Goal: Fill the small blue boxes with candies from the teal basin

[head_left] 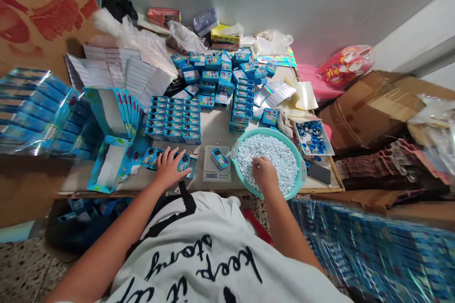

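My left hand (169,166) lies on several small blue boxes (185,163) at the table's near edge, fingers bent over one of them. My right hand (263,173) rests in a teal basin (302,170) filled with small white pellets (273,151), fingers curled down into them. Between the hands stands a small white scale (216,173) with one blue box (219,158) on its plate.
Rows of small blue boxes (174,120) and stacks (241,104) cover the table's middle. Open blue display cartons (110,161) sit at left, a tray of blue round parts (313,137) at right. Cardboard boxes (373,104) and wrapped blue packs (31,113) flank the table.
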Motion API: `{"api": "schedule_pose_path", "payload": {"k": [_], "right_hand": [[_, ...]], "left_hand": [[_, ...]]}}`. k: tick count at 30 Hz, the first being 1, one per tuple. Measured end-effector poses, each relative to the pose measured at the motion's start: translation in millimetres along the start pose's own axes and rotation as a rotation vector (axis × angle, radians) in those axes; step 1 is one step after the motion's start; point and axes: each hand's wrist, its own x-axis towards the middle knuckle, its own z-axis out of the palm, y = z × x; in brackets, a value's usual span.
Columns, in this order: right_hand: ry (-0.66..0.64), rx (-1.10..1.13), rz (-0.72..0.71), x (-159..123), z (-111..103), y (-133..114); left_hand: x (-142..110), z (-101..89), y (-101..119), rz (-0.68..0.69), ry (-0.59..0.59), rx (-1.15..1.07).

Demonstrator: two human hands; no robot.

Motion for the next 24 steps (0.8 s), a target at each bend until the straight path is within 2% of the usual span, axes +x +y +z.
{"api": "schedule_pose_path", "payload": {"k": [2,5,7,9,11,13,16,18,20,22,24], "right_hand": [[0.040,0.001,-0.025,1.7,-4.9,-9.6],[0.079,0.079,-0.105,5.1,-4.7,-38.0],[0.020,0.129,-0.173,8.2,4.3,-61.9],[-0.069,0.101,-0.194,12.6,18.7,-83.6],[-0.190,0.070,-0.191,17.8,32.8,-99.2],[-0.284,0.132,-0.184,21.9,39.7,-108.4],[-0.283,0.439,-0.148,22.2,31.0,-114.4],[-0.257,0.750,-0.053,18.5,17.4,-115.5],[-0.276,1.054,0.142,13.8,5.1,-114.1],[-0.314,1.282,0.395,10.4,-2.0,-109.4],[-0.327,1.449,0.608,9.2,-4.2,-101.2]], "left_hand": [[-1.0,-0.9,-0.5,-0.001,0.000,-0.007],[-1.6,-5.9,-0.5,-0.020,-0.042,-0.034],[1.4,-12.5,3.3,-0.029,-0.064,-0.074],[9.1,-21.7,13.2,0.018,-0.059,-0.172],[21.5,-32.7,30.2,0.096,-0.048,-0.381],[36.4,-44.5,52.2,0.104,-0.058,-0.705],[56.9,-62.2,85.8,0.041,-0.149,-1.198],[67.0,-72.2,103.7,0.090,-0.268,-1.337],[75.4,-77.9,117.6,0.138,-0.400,-1.350],[84.1,-76.7,129.6,0.069,-0.549,-1.367],[93.8,-68.2,142.7,-0.075,-0.716,-1.412]]}}
